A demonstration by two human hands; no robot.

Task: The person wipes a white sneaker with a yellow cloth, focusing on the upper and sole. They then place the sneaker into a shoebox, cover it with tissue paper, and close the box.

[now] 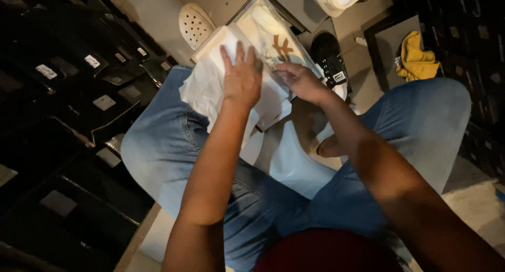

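— What fills the frame's left? 
— Stacked black boxes (79, 82), dim, labels unreadable. 
— And centre? 
— A seated person in blue jeans (168, 145); white tissue paper (210, 88) over an open white shoebox (263, 27), contents obscured. 
— The hands? 
— Left hand (242, 77) flat, fingers spread on paper; right hand (300, 81) pinches its edge, blurred.

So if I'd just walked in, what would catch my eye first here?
Probably the two hands at the centre: the left hand lies flat on white wrapping paper spread over the person's jeans-clad knee, while the right hand fingers the paper's edge beside an open white box. Next, the bright yellow cloth on the floor at upper right.
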